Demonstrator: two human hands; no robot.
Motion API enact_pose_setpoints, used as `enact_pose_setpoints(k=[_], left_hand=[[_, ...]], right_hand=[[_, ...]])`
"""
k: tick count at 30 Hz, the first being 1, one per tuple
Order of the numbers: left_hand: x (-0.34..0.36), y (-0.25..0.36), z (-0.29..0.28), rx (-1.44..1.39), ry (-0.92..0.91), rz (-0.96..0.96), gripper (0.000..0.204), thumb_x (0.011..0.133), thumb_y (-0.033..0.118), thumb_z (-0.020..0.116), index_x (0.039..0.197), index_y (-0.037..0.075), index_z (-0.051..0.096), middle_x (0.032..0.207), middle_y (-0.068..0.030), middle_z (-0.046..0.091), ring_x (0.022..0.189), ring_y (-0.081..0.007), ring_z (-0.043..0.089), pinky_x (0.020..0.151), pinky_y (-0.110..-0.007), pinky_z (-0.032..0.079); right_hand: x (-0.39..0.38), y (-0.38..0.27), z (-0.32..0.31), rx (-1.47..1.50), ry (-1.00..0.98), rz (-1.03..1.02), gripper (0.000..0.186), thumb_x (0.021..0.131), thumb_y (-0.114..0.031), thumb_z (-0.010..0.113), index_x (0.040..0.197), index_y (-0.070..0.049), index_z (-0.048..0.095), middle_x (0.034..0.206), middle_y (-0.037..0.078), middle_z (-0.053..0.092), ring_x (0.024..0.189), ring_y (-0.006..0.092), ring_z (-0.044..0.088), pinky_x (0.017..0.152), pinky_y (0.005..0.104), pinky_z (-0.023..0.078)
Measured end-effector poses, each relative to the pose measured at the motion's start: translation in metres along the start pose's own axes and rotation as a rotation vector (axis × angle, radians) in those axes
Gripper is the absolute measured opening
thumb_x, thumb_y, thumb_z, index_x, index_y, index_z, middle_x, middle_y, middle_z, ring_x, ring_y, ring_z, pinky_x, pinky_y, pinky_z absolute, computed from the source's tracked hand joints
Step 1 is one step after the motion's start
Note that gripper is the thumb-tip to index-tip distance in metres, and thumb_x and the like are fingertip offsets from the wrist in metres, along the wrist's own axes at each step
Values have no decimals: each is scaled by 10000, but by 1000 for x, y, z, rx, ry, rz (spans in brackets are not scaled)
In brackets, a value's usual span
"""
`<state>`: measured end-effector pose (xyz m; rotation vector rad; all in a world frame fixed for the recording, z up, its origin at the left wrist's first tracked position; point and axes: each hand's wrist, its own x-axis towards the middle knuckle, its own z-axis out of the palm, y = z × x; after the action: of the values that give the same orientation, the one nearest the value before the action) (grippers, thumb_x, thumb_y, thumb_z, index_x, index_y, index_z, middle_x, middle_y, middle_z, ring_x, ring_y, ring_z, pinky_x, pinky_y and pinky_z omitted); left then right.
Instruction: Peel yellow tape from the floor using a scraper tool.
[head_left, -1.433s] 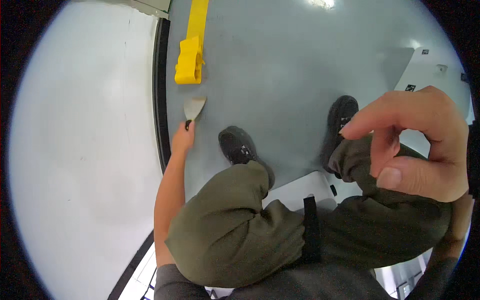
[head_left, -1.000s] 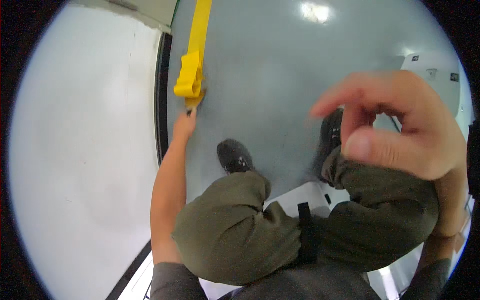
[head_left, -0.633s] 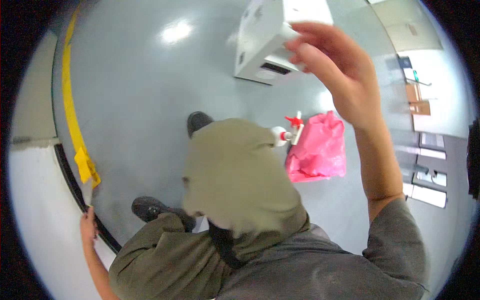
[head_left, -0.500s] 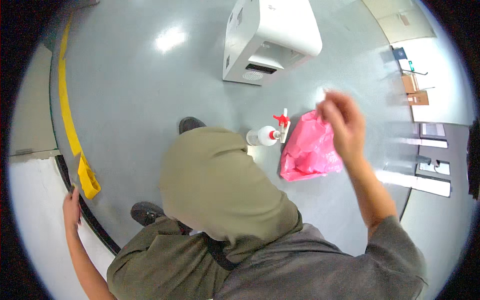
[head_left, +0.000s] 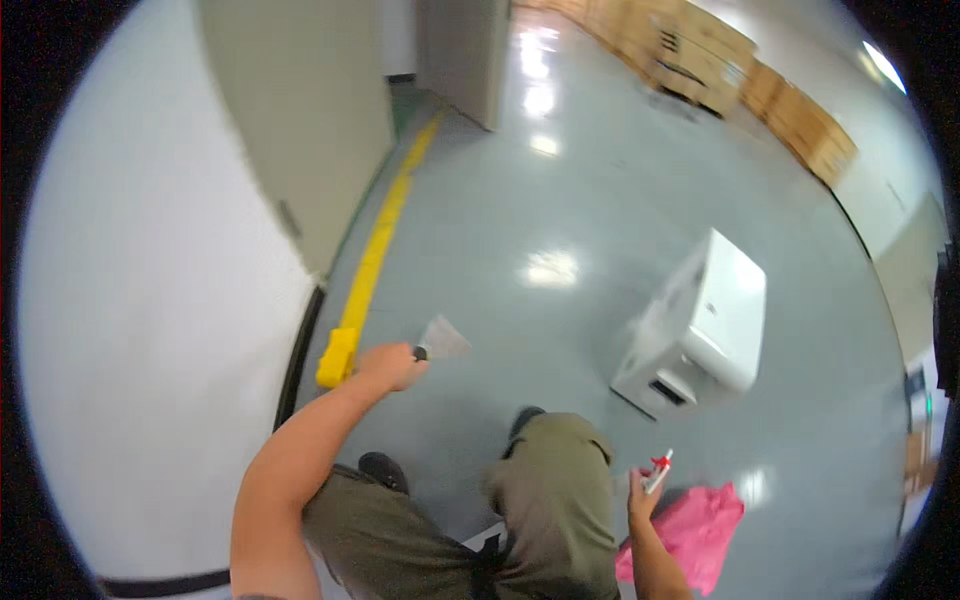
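Observation:
My left hand (head_left: 392,367) is stretched forward over the grey floor, closed round the dark handle of a scraper (head_left: 444,340). Its flat, pale blade points away from me and looks blurred. Low on the right, my right hand (head_left: 641,497) is at a spray bottle (head_left: 659,470) with a white nozzle and red trigger, fingers wrapped round it. The bottle's body is mostly hidden by the hand. Beside that forearm a pink plastic bag (head_left: 705,530) lies crumpled on the floor.
A white boxy machine (head_left: 735,310) stands on the floor at right. Left are a white wall (head_left: 150,300), a grey door (head_left: 300,130) and a yellow floor stripe (head_left: 378,240) with a yellow piece (head_left: 337,358) at its near end. Wooden crates (head_left: 705,60) line the back.
My view has swung left toward the door and wall. My left hand has come forward with the scraper. My right hand, raised over the pink bag before, now grips the spray bottle.

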<state>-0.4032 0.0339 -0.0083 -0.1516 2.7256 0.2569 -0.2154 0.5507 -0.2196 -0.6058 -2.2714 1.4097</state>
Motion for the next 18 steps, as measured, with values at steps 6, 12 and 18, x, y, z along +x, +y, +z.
enact_pose_setpoints(k=[6,12,18], left_hand=[[-33,-50,21,24,28,-57,486,850,470,476,995,35,638,998,-176,642,940,-340,608,813,-438,470],[-43,-85,14,52,-74,-214,252,800,233,563,978,94,675,1056,-123,642,987,-297,609,805,-401,485],[-45,-111,35,243,-164,-91,254,766,164,575,988,109,685,1061,-69,653,994,-238,618,796,-367,488]], right_hand=[[35,-17,-7,-131,-290,-108,370,850,-116,568,1198,-30,473,784,56,539,682,146,530,637,285,438],[53,-148,25,32,-408,-342,371,833,-74,541,1194,-23,470,982,61,509,641,112,474,553,236,410],[106,-291,90,13,-785,-499,425,829,-108,543,1244,-32,495,911,35,598,597,76,469,581,247,454]])
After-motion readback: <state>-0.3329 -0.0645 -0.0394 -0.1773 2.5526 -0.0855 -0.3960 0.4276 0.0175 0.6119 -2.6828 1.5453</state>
